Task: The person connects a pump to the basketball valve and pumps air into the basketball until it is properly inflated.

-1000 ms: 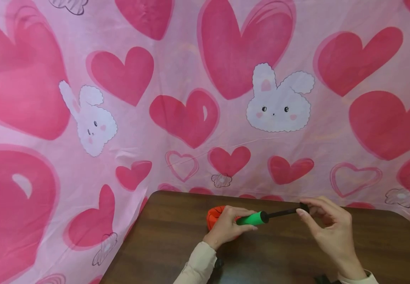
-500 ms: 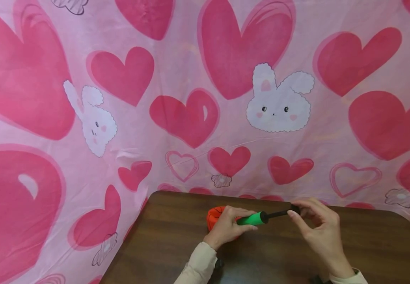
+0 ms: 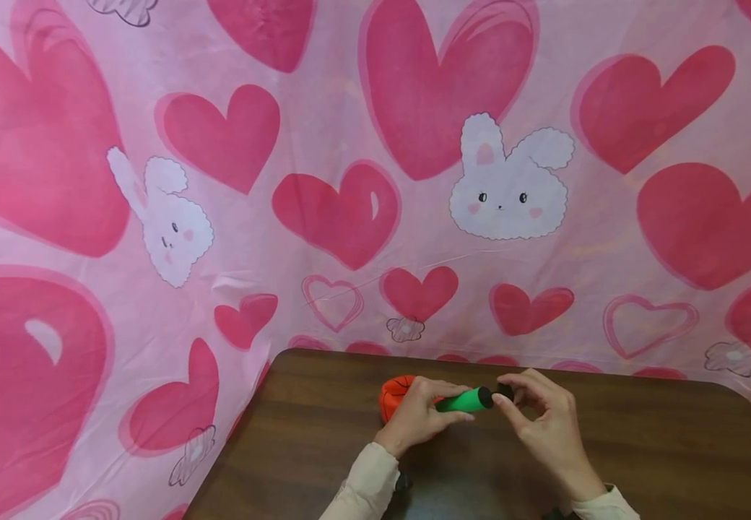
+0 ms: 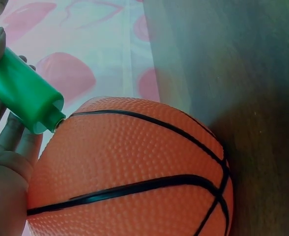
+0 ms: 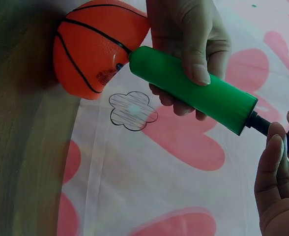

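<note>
A green hand pump (image 3: 463, 401) is held by my left hand (image 3: 411, 415), thumb on one side of the barrel and fingers on the other. My right hand (image 3: 547, 426) pinches the pump's black handle (image 3: 504, 392); only a short length of the dark rod (image 5: 260, 123) shows outside the barrel. An orange toy basketball (image 4: 134, 162) with black lines lies beyond my left hand, its outline uneven and slack in the right wrist view. The pump's narrow front end (image 4: 56, 120) reaches right to the ball's surface in the left wrist view.
A brown wooden table (image 3: 310, 448) lies under the hands. Pink cloth (image 3: 323, 130) with hearts and rabbit faces hangs behind it and along the left. A small dark object (image 3: 404, 482) shows by the left sleeve.
My right hand has moved left with the handle, sliding the rod into the green barrel. My left hand, the pump barrel and the basketball stay almost in place.
</note>
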The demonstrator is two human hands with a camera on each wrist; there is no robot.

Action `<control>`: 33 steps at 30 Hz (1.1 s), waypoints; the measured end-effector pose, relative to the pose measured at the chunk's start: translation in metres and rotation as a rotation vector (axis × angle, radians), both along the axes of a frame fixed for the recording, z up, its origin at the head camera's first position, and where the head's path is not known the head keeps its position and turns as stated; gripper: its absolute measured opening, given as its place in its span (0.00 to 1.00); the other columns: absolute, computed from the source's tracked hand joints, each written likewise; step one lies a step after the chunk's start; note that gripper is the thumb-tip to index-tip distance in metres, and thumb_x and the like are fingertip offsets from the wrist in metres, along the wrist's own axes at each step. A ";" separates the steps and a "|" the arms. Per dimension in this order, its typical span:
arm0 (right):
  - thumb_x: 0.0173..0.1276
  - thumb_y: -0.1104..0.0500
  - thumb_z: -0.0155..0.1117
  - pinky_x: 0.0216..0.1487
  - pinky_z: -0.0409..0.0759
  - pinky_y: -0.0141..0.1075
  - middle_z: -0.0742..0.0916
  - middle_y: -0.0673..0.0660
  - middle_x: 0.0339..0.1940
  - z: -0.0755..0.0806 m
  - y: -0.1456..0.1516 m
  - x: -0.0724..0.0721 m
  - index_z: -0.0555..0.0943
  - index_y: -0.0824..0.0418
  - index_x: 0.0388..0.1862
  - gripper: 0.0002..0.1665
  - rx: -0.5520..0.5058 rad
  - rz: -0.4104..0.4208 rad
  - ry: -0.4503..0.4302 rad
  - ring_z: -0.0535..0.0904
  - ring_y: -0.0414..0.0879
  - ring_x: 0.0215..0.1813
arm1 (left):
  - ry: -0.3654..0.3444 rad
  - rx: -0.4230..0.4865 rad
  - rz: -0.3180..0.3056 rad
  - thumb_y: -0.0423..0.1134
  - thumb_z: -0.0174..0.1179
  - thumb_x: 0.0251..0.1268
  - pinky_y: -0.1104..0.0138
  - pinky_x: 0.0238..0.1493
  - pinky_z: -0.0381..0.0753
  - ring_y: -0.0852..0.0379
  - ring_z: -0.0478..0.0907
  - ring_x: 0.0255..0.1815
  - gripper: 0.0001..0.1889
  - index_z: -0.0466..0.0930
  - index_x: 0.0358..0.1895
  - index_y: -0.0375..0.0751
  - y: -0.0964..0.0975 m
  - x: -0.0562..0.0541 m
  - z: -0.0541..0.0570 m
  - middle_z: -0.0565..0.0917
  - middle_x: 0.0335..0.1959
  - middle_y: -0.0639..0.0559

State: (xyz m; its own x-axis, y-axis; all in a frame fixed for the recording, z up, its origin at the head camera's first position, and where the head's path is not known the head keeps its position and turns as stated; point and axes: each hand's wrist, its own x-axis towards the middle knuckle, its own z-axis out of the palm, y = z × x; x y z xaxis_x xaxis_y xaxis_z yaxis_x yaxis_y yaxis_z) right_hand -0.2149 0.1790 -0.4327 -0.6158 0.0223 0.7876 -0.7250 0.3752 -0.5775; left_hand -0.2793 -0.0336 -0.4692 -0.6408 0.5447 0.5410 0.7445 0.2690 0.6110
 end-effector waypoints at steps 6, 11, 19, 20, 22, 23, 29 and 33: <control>0.48 0.81 0.79 0.31 0.80 0.20 0.82 0.56 0.29 0.006 0.002 0.003 0.88 0.63 0.41 0.23 0.050 -0.023 -0.019 0.76 0.32 0.27 | 0.030 0.010 -0.015 0.41 0.77 0.60 0.77 0.50 0.83 0.68 0.89 0.48 0.23 0.88 0.60 0.44 0.000 -0.001 -0.001 0.93 0.51 0.51; 0.47 0.82 0.78 0.32 0.80 0.20 0.85 0.52 0.32 0.016 0.008 0.009 0.88 0.65 0.41 0.23 0.068 -0.056 -0.014 0.78 0.30 0.27 | 0.008 0.024 -0.028 0.41 0.77 0.60 0.76 0.51 0.84 0.67 0.89 0.49 0.23 0.88 0.60 0.45 -0.001 -0.002 -0.001 0.93 0.51 0.51; 0.41 0.88 0.73 0.34 0.80 0.18 0.87 0.46 0.35 0.037 0.026 0.020 0.88 0.70 0.40 0.26 -0.027 -0.027 0.073 0.79 0.32 0.29 | -0.025 0.002 0.002 0.42 0.77 0.60 0.75 0.51 0.83 0.67 0.88 0.49 0.23 0.88 0.60 0.47 -0.005 -0.002 -0.002 0.92 0.51 0.53; 0.41 0.89 0.73 0.34 0.80 0.18 0.88 0.46 0.35 0.039 0.028 0.020 0.88 0.72 0.40 0.27 -0.034 -0.018 0.094 0.79 0.32 0.29 | -0.022 0.001 0.005 0.42 0.77 0.60 0.75 0.51 0.83 0.67 0.88 0.49 0.23 0.88 0.60 0.47 -0.005 -0.002 -0.002 0.93 0.51 0.53; 0.40 0.90 0.72 0.32 0.78 0.18 0.88 0.45 0.36 0.041 0.031 0.021 0.88 0.72 0.40 0.27 -0.042 -0.019 0.111 0.80 0.32 0.29 | -0.008 0.002 0.007 0.42 0.77 0.60 0.75 0.51 0.83 0.67 0.88 0.48 0.23 0.88 0.59 0.47 -0.005 -0.003 -0.003 0.93 0.51 0.53; 0.40 0.90 0.72 0.30 0.77 0.19 0.89 0.45 0.36 0.042 0.033 0.021 0.88 0.73 0.41 0.27 -0.046 -0.019 0.117 0.80 0.32 0.29 | -0.005 0.006 0.005 0.41 0.77 0.59 0.75 0.51 0.84 0.68 0.88 0.49 0.23 0.88 0.59 0.46 -0.005 -0.003 -0.003 0.93 0.50 0.53; 0.42 0.91 0.70 0.30 0.77 0.19 0.89 0.46 0.38 0.043 0.039 0.020 0.87 0.75 0.42 0.26 -0.064 -0.004 0.125 0.79 0.32 0.29 | -0.024 0.033 -0.015 0.39 0.78 0.58 0.76 0.52 0.84 0.68 0.88 0.49 0.23 0.89 0.58 0.46 -0.005 -0.003 -0.003 0.93 0.50 0.52; 0.43 0.91 0.69 0.35 0.79 0.18 0.89 0.48 0.37 0.043 0.037 0.019 0.86 0.77 0.43 0.26 -0.084 0.044 0.131 0.79 0.33 0.30 | 0.000 0.025 -0.007 0.40 0.78 0.59 0.75 0.51 0.84 0.68 0.88 0.48 0.22 0.89 0.59 0.45 -0.005 -0.003 -0.003 0.93 0.50 0.52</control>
State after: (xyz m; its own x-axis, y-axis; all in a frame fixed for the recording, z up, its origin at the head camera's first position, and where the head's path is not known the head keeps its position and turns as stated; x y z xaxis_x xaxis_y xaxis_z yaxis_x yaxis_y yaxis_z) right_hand -0.1960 0.2158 -0.3902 -0.5098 0.0667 0.8577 -0.8108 0.2961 -0.5049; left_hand -0.2821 -0.0391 -0.4722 -0.6366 0.5359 0.5546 0.7466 0.2481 0.6172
